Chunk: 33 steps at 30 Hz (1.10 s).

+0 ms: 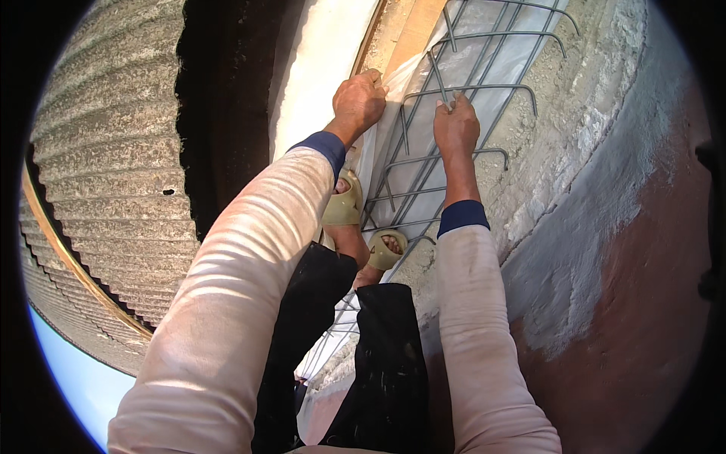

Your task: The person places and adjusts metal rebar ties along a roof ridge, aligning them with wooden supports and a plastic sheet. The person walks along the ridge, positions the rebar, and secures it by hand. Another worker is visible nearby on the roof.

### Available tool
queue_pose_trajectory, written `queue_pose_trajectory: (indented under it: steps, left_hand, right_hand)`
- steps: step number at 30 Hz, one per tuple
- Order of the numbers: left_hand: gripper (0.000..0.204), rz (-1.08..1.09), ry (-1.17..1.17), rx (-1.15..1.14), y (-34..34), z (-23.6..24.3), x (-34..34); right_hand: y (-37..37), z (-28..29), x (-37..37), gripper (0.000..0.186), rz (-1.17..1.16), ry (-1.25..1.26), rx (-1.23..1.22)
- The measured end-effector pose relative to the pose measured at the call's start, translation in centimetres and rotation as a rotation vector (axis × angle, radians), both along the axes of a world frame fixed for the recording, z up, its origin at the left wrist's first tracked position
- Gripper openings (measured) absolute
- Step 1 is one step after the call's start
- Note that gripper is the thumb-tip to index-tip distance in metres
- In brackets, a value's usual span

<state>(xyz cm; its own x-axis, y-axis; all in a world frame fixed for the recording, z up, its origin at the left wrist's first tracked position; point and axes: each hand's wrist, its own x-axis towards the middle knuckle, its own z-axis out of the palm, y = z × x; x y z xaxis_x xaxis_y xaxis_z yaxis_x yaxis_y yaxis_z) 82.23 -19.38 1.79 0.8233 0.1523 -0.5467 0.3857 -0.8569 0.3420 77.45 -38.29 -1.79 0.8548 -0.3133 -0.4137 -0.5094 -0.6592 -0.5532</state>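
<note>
A grey steel rebar cage (454, 144) lies along a narrow trench lined with white plastic sheet (522, 53). My left hand (358, 100) grips the edge of the plastic sheet and the wooden form board (408, 38) at the cage's left side. My right hand (455, 125) is closed on a thin steel rod or hook (437, 76) where a stirrup crosses a long bar. My feet in tan sandals (344, 204) stand on the cage below my hands.
A corrugated sheet roof (106, 151) lies far below on the left, past a dark gap (227, 98). Rough grey concrete (575, 129) and a reddish plastered wall (650, 303) run along the right. My black trousers fill the lower middle.
</note>
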Motion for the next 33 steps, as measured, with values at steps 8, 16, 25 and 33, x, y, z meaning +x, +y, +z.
queue_pose_trajectory:
  steps: [8, 16, 25, 33]
  left_hand:
    - [0.024, -0.167, 0.051, -0.164, 0.3, -0.1, 1.6]
    - [0.027, -0.174, 0.093, -0.378, 1.9, -3.1, 1.3]
    - [0.027, -0.151, 0.261, -0.211, 0.7, -2.9, 2.6]
    - [0.026, -0.178, 0.156, -0.214, 0.8, -3.1, 2.0]
  right_hand:
    - [4.5, 8.1, -10.5, 0.040, -0.028, 0.412, 0.494]
    - [9.6, 3.1, -4.5, 0.051, 0.321, 0.480, 0.065]
    - [11.9, 5.7, -4.1, 0.043, 0.184, 0.536, 0.182]
    - [14.5, 6.0, -11.0, 0.027, 0.350, 0.631, 0.100]
